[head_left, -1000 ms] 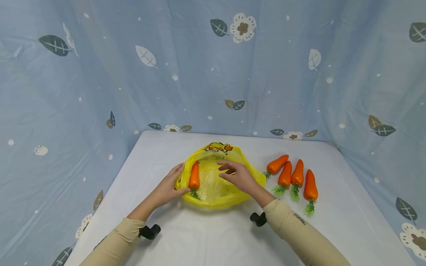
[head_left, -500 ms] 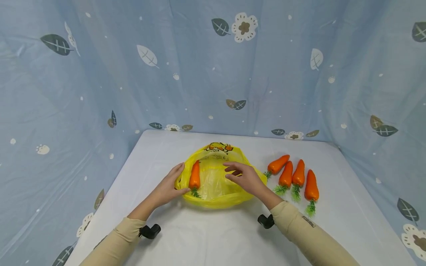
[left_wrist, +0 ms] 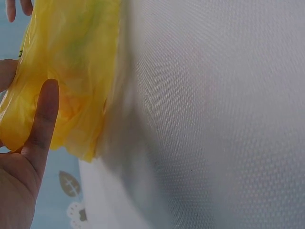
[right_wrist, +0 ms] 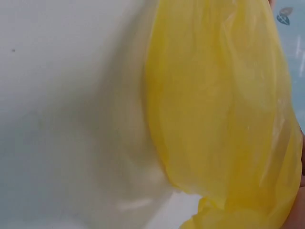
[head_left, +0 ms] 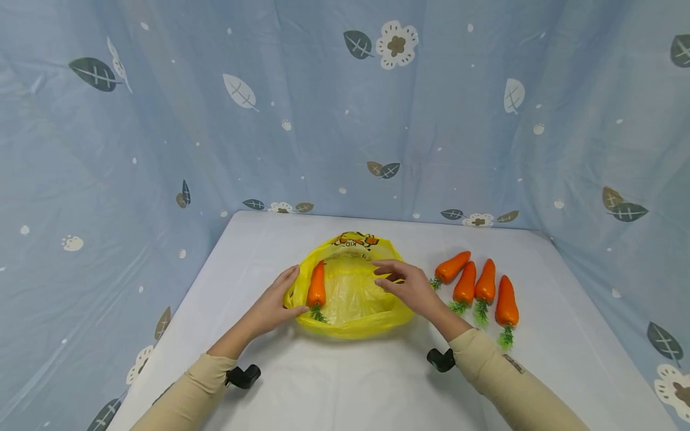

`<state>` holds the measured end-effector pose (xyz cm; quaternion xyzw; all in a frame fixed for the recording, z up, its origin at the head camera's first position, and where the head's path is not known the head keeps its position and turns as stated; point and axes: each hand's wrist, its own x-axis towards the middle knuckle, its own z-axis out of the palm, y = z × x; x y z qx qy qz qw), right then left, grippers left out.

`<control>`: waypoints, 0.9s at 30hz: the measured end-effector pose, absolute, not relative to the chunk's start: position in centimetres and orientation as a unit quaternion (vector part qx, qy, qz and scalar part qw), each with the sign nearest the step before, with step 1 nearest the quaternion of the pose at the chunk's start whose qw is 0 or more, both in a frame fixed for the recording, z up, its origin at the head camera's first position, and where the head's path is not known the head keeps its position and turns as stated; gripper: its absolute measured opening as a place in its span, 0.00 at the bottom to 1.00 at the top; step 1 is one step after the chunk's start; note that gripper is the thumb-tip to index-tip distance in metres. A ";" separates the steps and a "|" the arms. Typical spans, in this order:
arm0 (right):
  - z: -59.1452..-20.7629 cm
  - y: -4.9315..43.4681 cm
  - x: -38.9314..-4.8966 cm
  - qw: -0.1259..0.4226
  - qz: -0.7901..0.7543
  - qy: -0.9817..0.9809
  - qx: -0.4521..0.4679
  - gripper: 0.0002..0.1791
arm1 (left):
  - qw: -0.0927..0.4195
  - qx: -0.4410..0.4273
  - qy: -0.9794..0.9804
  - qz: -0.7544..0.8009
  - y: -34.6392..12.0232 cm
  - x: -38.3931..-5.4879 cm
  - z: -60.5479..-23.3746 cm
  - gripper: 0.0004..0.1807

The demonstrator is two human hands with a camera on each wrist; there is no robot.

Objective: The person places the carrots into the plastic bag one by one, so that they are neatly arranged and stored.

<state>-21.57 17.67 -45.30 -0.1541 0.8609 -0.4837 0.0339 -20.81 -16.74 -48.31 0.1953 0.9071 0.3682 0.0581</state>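
Observation:
A yellow plastic bag (head_left: 353,299) with a printed far side lies on the table, its mouth spread wide. One orange carrot (head_left: 316,287) with a green top lies inside at the left. My left hand (head_left: 272,305) holds the bag's left side, the plastic between thumb and fingers; the thumb (left_wrist: 45,112) lies against the outside in the left wrist view. At the right of the mouth, my right hand (head_left: 404,284) reaches over the rim with loosely bent fingers and no carrot in them. The bag's wall (right_wrist: 214,109) fills much of the right wrist view, mostly hiding that hand.
Several more carrots (head_left: 485,281) with green tops lie on the white table (head_left: 345,383) right of the bag. A blue curtain (head_left: 302,137) with leaf and flower prints hangs behind and along both sides. Black devices (head_left: 244,376) sit under both wrists.
My right hand has shifted to the right across the bag's mouth, toward the loose carrots. The left hand and the carrot in the bag stay nearly where they were.

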 end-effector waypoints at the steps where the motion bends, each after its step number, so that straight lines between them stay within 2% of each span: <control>1: -45.3 17.8 -21.6 0.033 -0.485 0.860 -0.152 0.23 | 0.056 0.196 0.907 0.368 -16.8 -20.8 -48.3 0.53; 27: -45.7 21.6 -21.3 -0.012 -0.498 0.858 -0.129 0.24 | 0.042 0.207 0.908 0.362 -16.9 -20.9 -48.7 0.53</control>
